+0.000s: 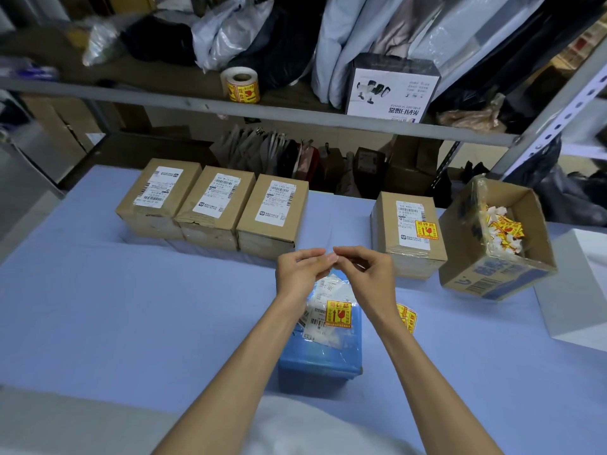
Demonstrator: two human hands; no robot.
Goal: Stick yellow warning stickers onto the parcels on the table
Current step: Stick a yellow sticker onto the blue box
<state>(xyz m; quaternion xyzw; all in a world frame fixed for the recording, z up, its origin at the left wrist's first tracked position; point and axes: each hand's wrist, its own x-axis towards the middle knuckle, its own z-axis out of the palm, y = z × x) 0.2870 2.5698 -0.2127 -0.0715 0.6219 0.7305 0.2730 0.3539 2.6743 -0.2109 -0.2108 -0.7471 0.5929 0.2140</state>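
Observation:
A blue-wrapped parcel [322, 356] lies on the table in front of me, with a white label and a yellow warning sticker [339, 314] on top. Above its far end my left hand [300, 274] and my right hand [368, 274] meet fingertip to fingertip, pinching a thin pale scrap that is hard to make out. A strip of yellow stickers [407, 318] lies just right of my right wrist. Three brown parcels [213, 205] without yellow stickers stand in a row at the back left. A fourth brown parcel [407, 247] at the back right carries a yellow sticker [426, 230].
An open carton [492, 280] with crumpled sticker scraps sits tilted at the right, beside a white box [578, 307]. A sticker roll [241, 85] stands on the shelf above, among bags and a printed box. The blue table cloth [131, 307] stretches to the left.

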